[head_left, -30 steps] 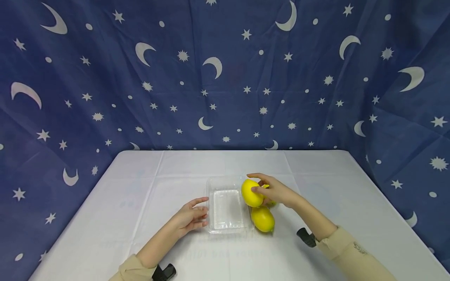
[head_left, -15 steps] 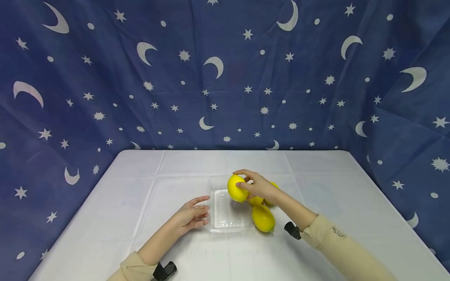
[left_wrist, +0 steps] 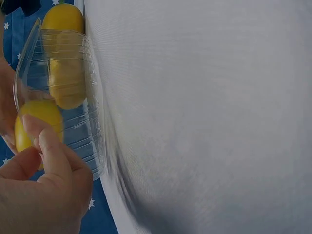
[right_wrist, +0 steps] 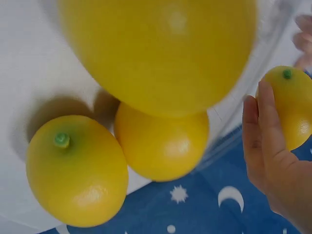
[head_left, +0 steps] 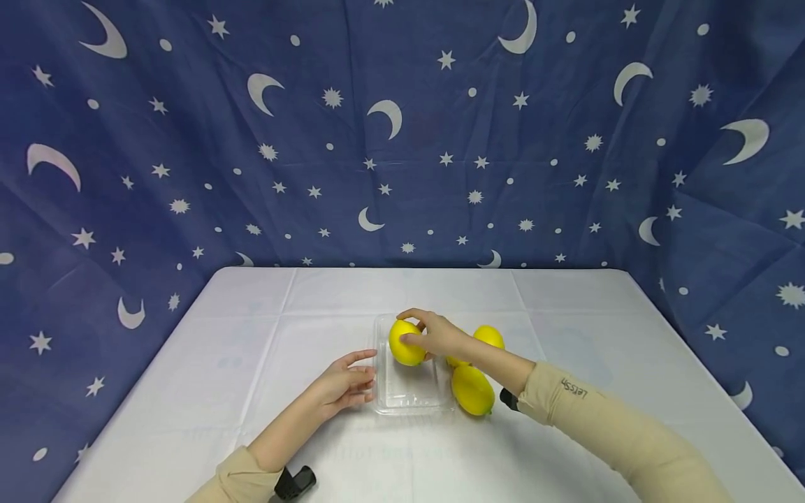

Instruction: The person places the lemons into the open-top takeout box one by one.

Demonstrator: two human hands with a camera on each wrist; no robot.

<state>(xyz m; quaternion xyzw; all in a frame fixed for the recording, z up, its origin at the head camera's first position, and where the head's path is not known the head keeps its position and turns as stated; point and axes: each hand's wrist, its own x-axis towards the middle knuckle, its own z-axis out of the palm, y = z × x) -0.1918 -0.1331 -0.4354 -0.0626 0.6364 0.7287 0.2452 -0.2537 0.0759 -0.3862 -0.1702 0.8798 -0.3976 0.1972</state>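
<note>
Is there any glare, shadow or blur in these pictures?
Head view: bright, with soft shadows on the white tablecloth. Left wrist view: dimmer and greyer, with faint glints along the clear tray. Right wrist view: the nearest lemon looms cut off and slightly soft, while the lower-left lemon carries a pale highlight.

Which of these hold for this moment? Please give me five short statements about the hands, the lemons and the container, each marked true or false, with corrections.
1. The right hand holds a lemon. True.

2. Only one other lemon lies on the table. False: there are three other lemons on the table.

3. The container is clear plastic. True.

4. The left hand also holds a lemon. False: its fingers are at the container's left edge.

5. The lemons on the table lie on the right-hand side of the container. True.
</note>
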